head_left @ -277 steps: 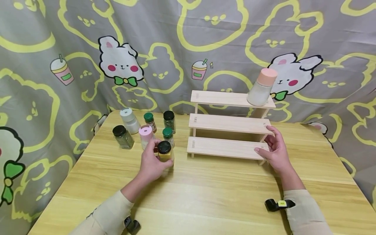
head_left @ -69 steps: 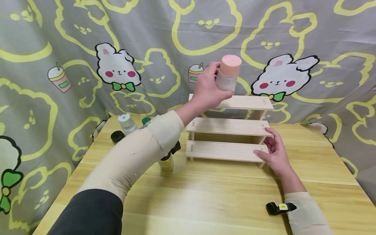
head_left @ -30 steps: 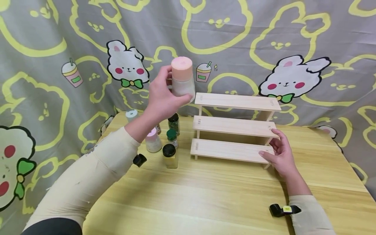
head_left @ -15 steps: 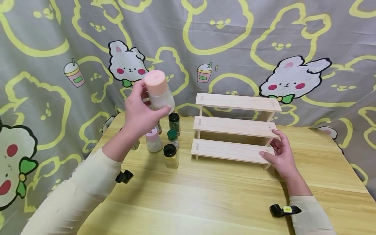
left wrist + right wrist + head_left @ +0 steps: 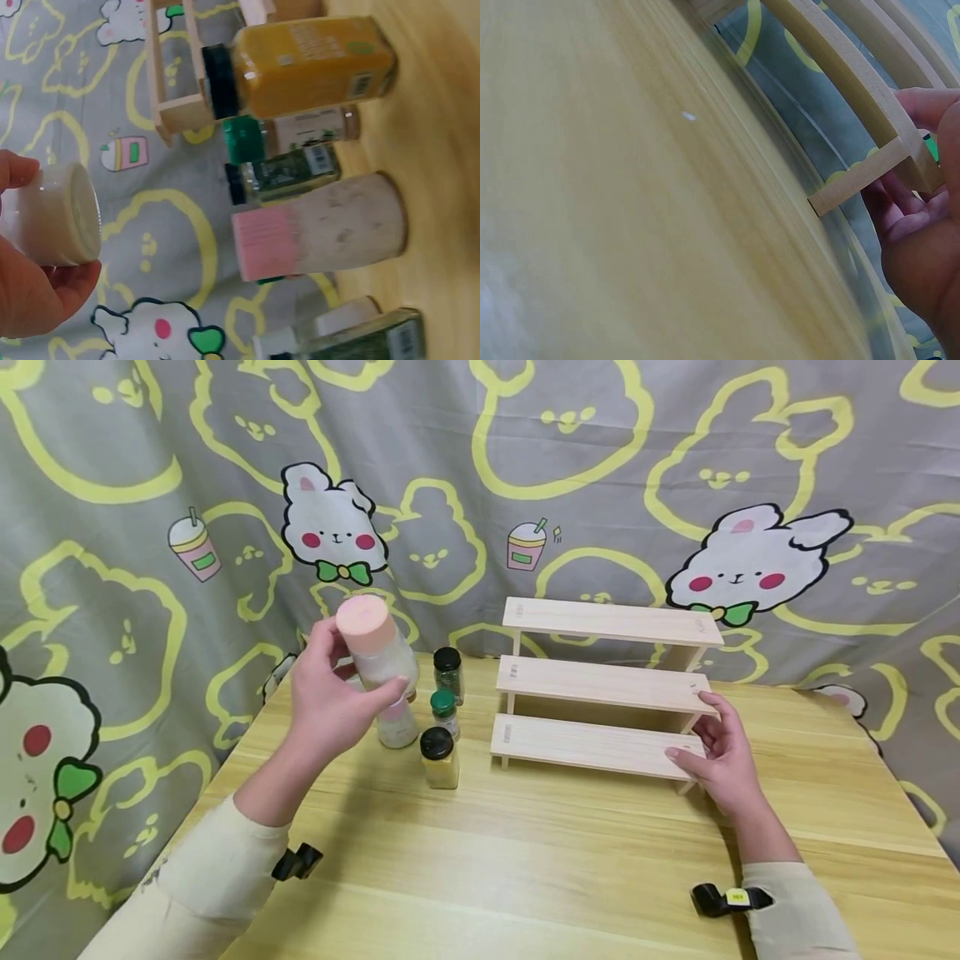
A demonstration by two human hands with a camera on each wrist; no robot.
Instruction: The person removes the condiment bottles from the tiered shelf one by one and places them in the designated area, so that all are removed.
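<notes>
My left hand [image 5: 322, 702] grips a clear shaker jar with a peach lid [image 5: 367, 627], tilted and held in the air at the left, above the table. In the left wrist view the base of this jar [image 5: 60, 217] hangs clear of the other jars. Just behind and below it in the head view stands a pink-lidded shaker [image 5: 397, 727], partly covered. My right hand [image 5: 723, 760] holds the right end of a three-tier wooden rack [image 5: 592, 685], thumb on the lowest shelf. The right wrist view shows fingers around the rack's end piece [image 5: 862, 176].
Near the rack's left side stand a yellow spice jar with black lid [image 5: 440, 764], a green-lidded jar [image 5: 444, 714] and a black-lidded herb jar [image 5: 448, 677]. More jars, including a green herb jar [image 5: 375, 341], show in the left wrist view. A patterned curtain [image 5: 427, 527] hangs behind the table.
Earlier my left hand let go of the yellow spice jar and lifted the peach-lidded shaker off the top shelf. It has since carried it left and down. The right hand stays on the rack.
</notes>
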